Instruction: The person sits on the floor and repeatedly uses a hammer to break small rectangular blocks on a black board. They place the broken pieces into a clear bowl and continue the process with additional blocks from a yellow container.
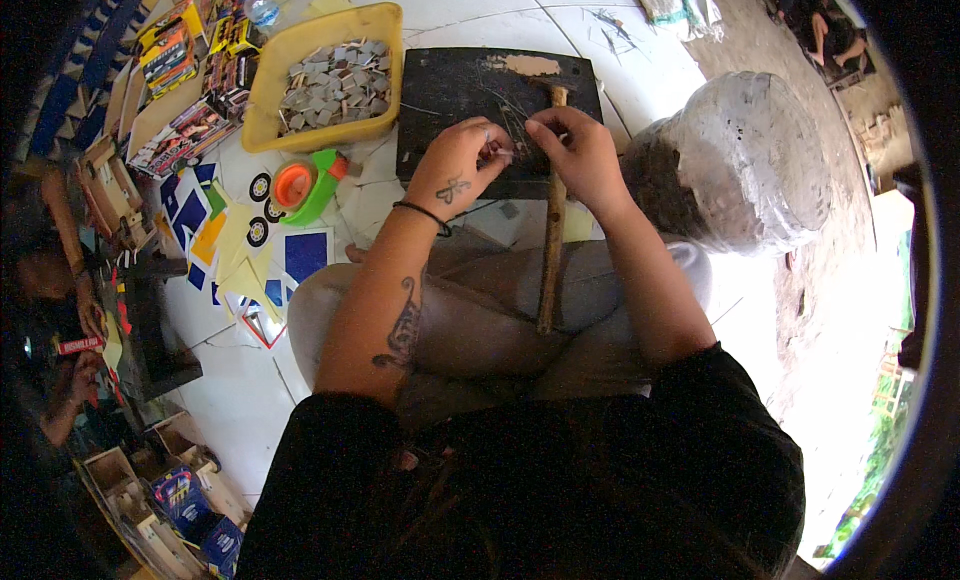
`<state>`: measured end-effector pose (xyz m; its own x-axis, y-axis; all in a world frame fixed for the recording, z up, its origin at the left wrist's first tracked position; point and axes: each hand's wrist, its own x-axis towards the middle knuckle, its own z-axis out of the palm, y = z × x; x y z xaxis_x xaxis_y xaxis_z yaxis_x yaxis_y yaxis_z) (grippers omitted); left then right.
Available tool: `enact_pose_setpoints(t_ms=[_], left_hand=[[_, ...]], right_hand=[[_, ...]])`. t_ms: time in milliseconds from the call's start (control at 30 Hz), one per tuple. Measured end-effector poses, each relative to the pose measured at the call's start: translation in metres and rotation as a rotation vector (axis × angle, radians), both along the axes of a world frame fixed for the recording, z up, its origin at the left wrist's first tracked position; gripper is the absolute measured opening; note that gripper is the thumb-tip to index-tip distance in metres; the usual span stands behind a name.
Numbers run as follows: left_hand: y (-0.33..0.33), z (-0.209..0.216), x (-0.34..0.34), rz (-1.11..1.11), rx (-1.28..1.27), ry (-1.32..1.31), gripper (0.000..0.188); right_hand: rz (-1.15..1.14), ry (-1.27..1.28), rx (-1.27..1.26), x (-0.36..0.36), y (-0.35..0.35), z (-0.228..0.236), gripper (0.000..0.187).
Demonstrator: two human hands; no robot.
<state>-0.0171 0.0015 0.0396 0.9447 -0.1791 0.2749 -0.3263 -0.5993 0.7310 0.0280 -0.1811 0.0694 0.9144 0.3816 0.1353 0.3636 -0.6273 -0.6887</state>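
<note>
Nearest me, one hammer (552, 255) stretches its worn wooden handle over the lap (470, 330). I see the left hand (462, 162) with fingers pinched on a small pale piece (505, 153) above one low black bench (430, 78) strewn with thin wires (508, 109); the right hand's (585, 155) thumb and forefinger nearly meet, their hold unclear. Beyond, one yellow plastic tub (325, 140) holds many square grey chips (340, 88).

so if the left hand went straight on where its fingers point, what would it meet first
Probably the right hand, or the hammer below it if the heights differ; depth is hard to judge.
</note>
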Motion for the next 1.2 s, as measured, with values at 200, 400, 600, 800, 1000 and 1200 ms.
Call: enact_pose_setpoints(t_ms=[200, 400, 600, 800, 1000, 1200], left_hand=[[0.005, -0.022, 0.015, 0.274, -0.119, -0.091, 0.015], [-0.002, -0.035, 0.016, 0.39, -0.001, -0.141, 0.022], [-0.006, -0.036, 0.013, 0.397, 0.113, -0.24, 0.025], [-0.008, -0.042, 0.016, 0.421, 0.143, -0.307, 0.025], [-0.012, -0.045, 0.016, 0.443, 0.234, -0.326, 0.025], [-0.013, -0.048, 0.017, 0.454, 0.259, -0.358, 0.025]], right_hand=[[-0.035, -0.12, -0.457, -0.076, -0.017, -0.007, 0.088], [-0.07, 0.041, -0.206, -0.09, -0.046, -0.048, 0.065], [-0.267, 0.508, 0.295, -0.078, -0.076, -0.021, 0.045], [-0.119, 0.368, 0.149, -0.115, -0.083, 0.029, 0.043], [0.037, -0.134, -0.145, -0.131, -0.071, 0.039, 0.052], [-0.049, 0.016, -0.367, -0.134, -0.062, 0.047, 0.054]])
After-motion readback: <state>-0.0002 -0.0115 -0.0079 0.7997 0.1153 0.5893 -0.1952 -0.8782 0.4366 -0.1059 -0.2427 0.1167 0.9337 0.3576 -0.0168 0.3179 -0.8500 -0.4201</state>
